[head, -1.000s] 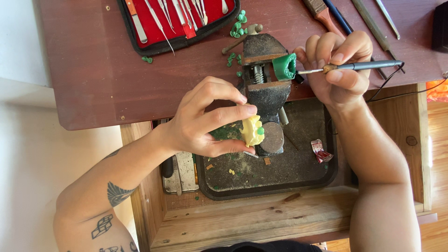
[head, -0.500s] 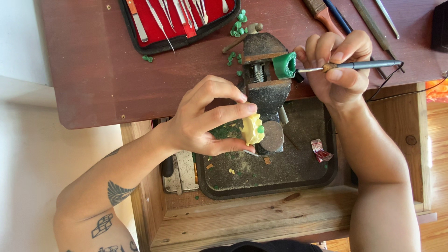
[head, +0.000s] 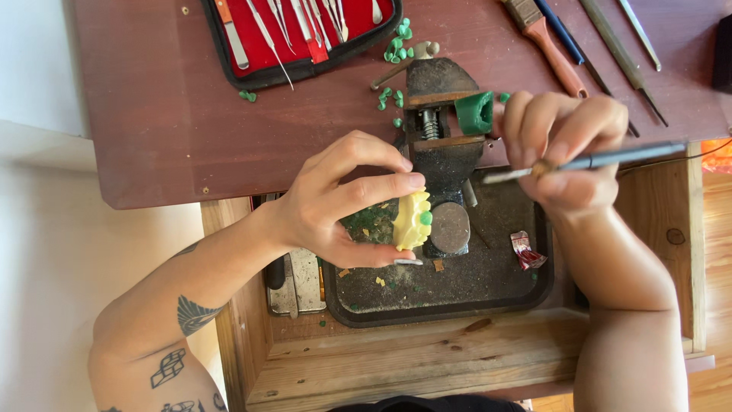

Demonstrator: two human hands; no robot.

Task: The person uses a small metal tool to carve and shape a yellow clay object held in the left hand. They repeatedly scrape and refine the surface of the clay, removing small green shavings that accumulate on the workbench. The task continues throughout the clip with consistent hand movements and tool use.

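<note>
Over the dark metal tray [head: 457, 305] set in my wooden bench, my left hand [head: 335, 202] pinches a pale yellow wax piece with a green dot [head: 412, 220] between thumb and fingertips, beside the vise [head: 442, 145]. My right hand [head: 560, 149] closes around a slim metal-tipped tool [head: 602, 160].

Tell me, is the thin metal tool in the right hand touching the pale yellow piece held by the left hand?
Apart. The head view shows the thin metal tool ending well right of the pale yellow piece, with the dark vise between.
</note>
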